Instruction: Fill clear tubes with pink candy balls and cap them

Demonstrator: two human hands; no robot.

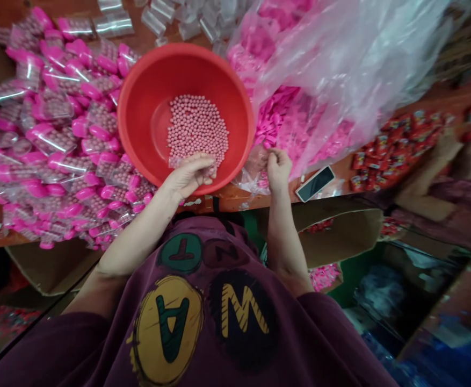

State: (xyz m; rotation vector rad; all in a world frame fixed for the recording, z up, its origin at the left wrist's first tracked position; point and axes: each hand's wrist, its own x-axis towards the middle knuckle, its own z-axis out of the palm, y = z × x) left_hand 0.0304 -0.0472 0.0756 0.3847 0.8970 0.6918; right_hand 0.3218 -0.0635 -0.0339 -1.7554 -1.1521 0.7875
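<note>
A red plastic basin (pixel 146 107) stands on the table in front of me, with a heap of small pink balls (pixel 197 129) inside. My left hand (pixel 189 174) rests on the basin's near rim, its fingers curled round a small clear bag (pixel 211 169) that lies among the balls. My right hand (pixel 279 169) is just right of the basin, its fingers pinched on clear plastic (pixel 255 169) at the table edge. What the plastic is I cannot make out.
A big pile of filled bags with pink caps (pixel 58 134) covers the table to the left. A large clear sack of pink pieces (pixel 311 80) lies to the right. A phone (pixel 314 183) sits near the edge. Red packets (pixel 400 140) and another person's arm (pixel 432 172) are far right.
</note>
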